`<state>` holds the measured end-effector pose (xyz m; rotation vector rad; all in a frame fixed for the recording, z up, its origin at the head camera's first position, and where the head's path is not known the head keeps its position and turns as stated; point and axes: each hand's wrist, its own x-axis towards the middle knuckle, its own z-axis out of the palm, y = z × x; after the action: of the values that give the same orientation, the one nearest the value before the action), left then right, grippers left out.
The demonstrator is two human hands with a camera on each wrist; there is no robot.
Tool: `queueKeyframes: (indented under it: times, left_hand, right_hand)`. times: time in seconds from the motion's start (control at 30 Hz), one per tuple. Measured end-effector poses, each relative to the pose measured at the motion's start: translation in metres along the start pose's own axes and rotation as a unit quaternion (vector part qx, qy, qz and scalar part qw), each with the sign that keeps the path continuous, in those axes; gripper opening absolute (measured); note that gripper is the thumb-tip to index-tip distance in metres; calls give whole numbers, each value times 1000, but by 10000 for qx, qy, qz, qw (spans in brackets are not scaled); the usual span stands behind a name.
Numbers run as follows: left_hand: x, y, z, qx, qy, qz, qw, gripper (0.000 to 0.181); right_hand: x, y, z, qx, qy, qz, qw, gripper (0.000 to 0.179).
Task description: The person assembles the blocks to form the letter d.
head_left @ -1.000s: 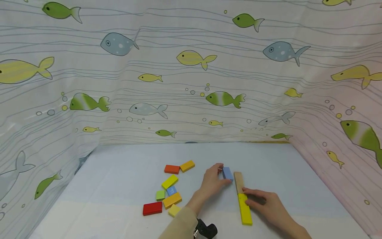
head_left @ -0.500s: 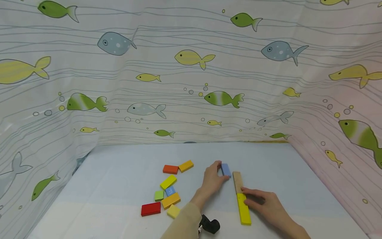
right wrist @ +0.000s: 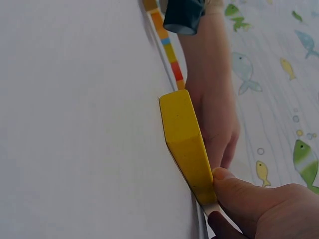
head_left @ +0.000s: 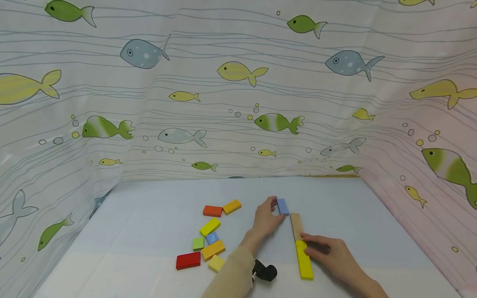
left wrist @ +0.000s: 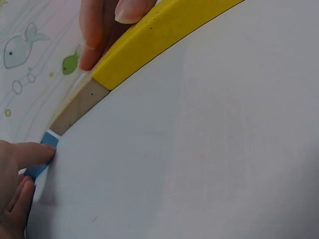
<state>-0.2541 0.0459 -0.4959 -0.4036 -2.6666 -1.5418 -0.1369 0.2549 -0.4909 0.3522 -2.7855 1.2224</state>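
My left hand (head_left: 265, 217) pinches a blue rectangular block (head_left: 283, 207), thumb at its near end and fingers at its far left. The block lies just beyond a plain wooden block (head_left: 297, 225), with a small gap between them in the left wrist view. A long yellow block (head_left: 304, 260) stands end to end with the wooden one, forming a line. Along the right side of this line, my right hand (head_left: 335, 254) touches near the joint. Its thumb (right wrist: 234, 186) rests against the yellow block in the right wrist view.
Left of my left arm lie several loose blocks, among them a red one (head_left: 188, 260), an orange-red one (head_left: 213, 211), a green cube (head_left: 198, 243) and a blue cube (head_left: 212, 238). A fish-print curtain (head_left: 223, 136) encloses the white table (head_left: 149, 219).
My left hand has slid the blue block away from me, toward the far end of the line. The right hand and the yellow and wooden blocks stay nearly in place.
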Motion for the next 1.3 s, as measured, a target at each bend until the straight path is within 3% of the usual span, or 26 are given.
queueKeyframes:
  times: [0.2,0.73,1.3]
  left_hand:
    - [4,-1,2,-49,9,-99,9999,61]
    - [14,-4,10,207,-102,109,9997,60]
    - [11,-1,2,213,-452,196,9986,57]
  right_hand:
    - [1,0,0,-77,-36,122,9999,36]
    - [2,2,0,-71,-56,235,9997,38]
    - [1,2,0,-49,-59,56,10000,37]
